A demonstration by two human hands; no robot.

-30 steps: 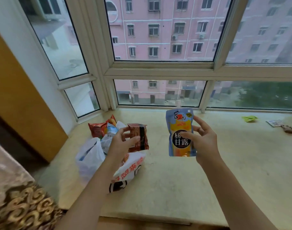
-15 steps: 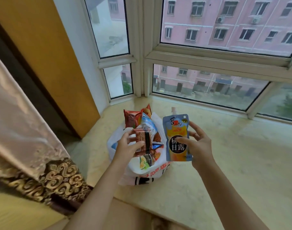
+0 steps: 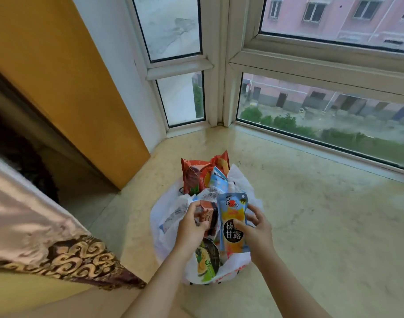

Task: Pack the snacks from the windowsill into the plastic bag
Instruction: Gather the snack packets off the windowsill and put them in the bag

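Over the open white plastic bag (image 3: pixel 168 216), the left hand (image 3: pixel 191 228) gripped a small brown snack packet (image 3: pixel 206 213) and the right hand (image 3: pixel 256 230) pinched a blue-and-orange spouted drink pouch (image 3: pixel 232 216), both seemingly poised to drop in.

- My plastic bag (image 3: pixel 166 216) is thin, white, crinkled film.
- The drink pouch (image 3: pixel 233 223) I hold is glossy, smooth plastic.
- The red snack packet (image 3: pixel 196 175) shines like foil.
- The windowsill (image 3: pixel 311 214) looks like polished stone.
- The curtain (image 3: pixel 35 214) is satiny cloth.
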